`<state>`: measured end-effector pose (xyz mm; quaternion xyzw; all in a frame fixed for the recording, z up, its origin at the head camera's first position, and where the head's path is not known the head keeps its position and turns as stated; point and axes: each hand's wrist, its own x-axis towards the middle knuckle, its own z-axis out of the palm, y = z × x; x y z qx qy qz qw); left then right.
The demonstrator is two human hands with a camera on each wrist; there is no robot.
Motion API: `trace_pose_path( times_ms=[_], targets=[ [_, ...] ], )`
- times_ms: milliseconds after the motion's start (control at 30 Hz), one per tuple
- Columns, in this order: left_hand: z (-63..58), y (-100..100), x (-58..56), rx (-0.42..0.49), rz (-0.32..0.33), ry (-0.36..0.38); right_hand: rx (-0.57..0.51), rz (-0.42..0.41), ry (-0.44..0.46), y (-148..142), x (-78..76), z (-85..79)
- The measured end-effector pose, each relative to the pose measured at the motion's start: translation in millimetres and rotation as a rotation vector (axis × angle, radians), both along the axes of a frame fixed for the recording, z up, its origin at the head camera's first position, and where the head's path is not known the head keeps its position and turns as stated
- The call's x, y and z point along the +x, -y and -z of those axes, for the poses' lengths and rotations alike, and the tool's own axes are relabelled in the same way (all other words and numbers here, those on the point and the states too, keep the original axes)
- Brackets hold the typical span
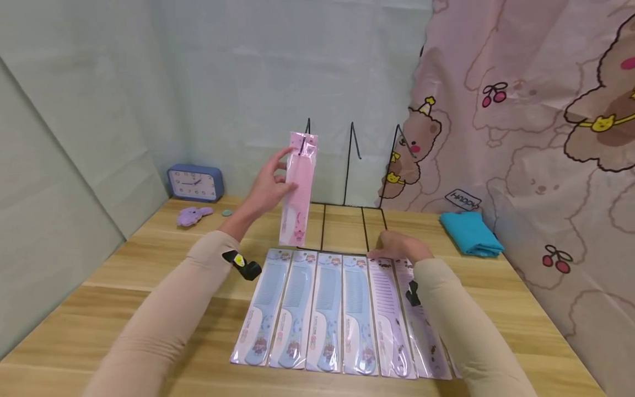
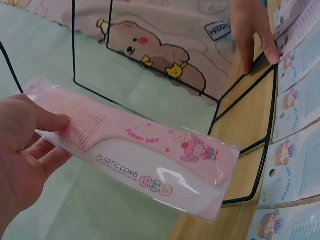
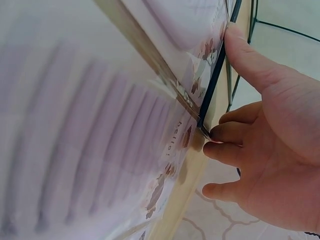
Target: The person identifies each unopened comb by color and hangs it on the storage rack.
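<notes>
My left hand [image 1: 270,187] pinches a pink plastic comb in a clear package [image 1: 299,193], thumb on its front and fingers behind. It is upright at the left hook of a black wire rack [image 1: 345,165]; the hook's end shows in front of its top. In the left wrist view the thumb lies over the comb's teeth, and the printed handle [image 2: 200,155] points away from the hand. At the rack's front right corner, my right hand [image 1: 399,246] grips the base wire [image 3: 214,80], thumb on the front bar and fingertips at the corner.
Packaged blue combs [image 1: 324,309] and purple combs [image 1: 392,317] lie in a row before the rack; my right sleeve partly covers the purple ones. A blue clock [image 1: 195,183] and purple plush item [image 1: 192,216] are at back left, a folded turquoise cloth [image 1: 471,234] at right.
</notes>
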<state>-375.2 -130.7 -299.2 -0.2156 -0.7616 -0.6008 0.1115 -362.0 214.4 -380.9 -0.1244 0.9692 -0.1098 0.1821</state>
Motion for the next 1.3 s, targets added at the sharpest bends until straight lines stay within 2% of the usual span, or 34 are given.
trace_pose_path(
  times_ms=[100, 333, 467, 667, 933, 1167, 1300],
  targets=[
    [0.4, -3.5, -11.7, -0.016, -0.040, -0.006, 0.000, -0.001, -0.002, 0.7, 0.3, 1.6],
    [0.7, -8.0, -30.3, -0.101, -0.137, -0.025, -0.005, 0.006, -0.011, 2.0, -1.0, 3.0],
    [0.8, -11.0, -35.7, -0.116, -0.167, -0.051, -0.004, 0.020, -0.017, 2.3, -0.7, 2.1],
    [5.2, -13.4, -37.8, -0.106, -0.168, -0.089, -0.011, 0.046, -0.005, 2.3, 1.4, 1.3],
    [21.4, -9.5, -41.3, -0.086, -0.156, -0.093, -0.015, 0.026, -0.014, -0.4, 2.3, 1.4],
    [40.2, 2.4, -42.5, -0.068, -0.161, -0.034, -0.040, -0.011, -0.018, -1.8, 1.8, 2.8],
    [56.1, 11.3, -42.5, -0.075, -0.149, 0.000, -0.057, -0.032, -0.022, -3.4, 3.0, 3.4]
  ],
)
